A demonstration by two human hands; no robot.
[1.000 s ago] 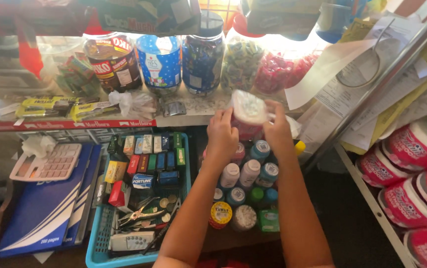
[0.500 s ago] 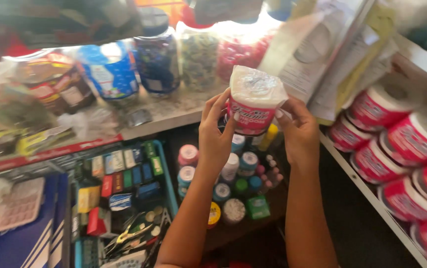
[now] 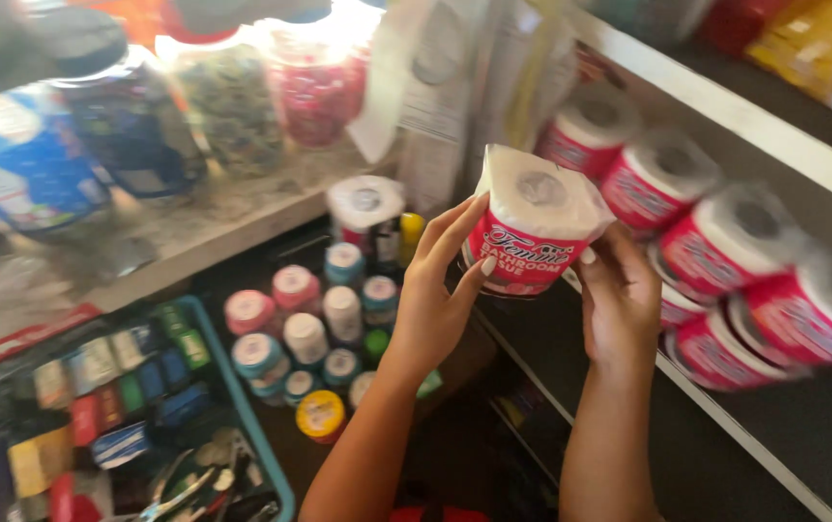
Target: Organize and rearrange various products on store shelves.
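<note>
Shop clutter everywhere, most of it smeared by blur. Up at 11 o'clock a pale stone tabletop (image 3: 242,217) carries big clear jars (image 3: 232,101); I can't make out what's in them beyond speckled greenish stuff and something red, and their lids are cut off by the top edge.

Dead centre is the tissue roll (image 3: 532,224), soft white paper in a red-and-white printed plastic wrap, cardboard core facing up, tilted a bit. My left hand (image 3: 435,295) has its grip closed on the roll's 9 o'clock side, fingers spread up along the wrap. My right hand (image 3: 619,300) cups it from 4 o'clock, thumb on the wrap; the fingers behind the roll are hidden, so I can't see how far they wrap around.

Over at 3 o'clock, more wrapped rolls (image 3: 715,242) lie stacked on their sides on a white-edged shelf (image 3: 725,106), blurry and cut off at the frame's right edge.

Down at 8 o'clock sits a bunch of small round-lidded tubs (image 3: 305,333), pink, teal and white caps, with one yellow lid nearest me. Further out at 8 o'clock, a teal plastic basket (image 3: 242,387) holds small coloured packets and metal tools, half out of frame.
</note>
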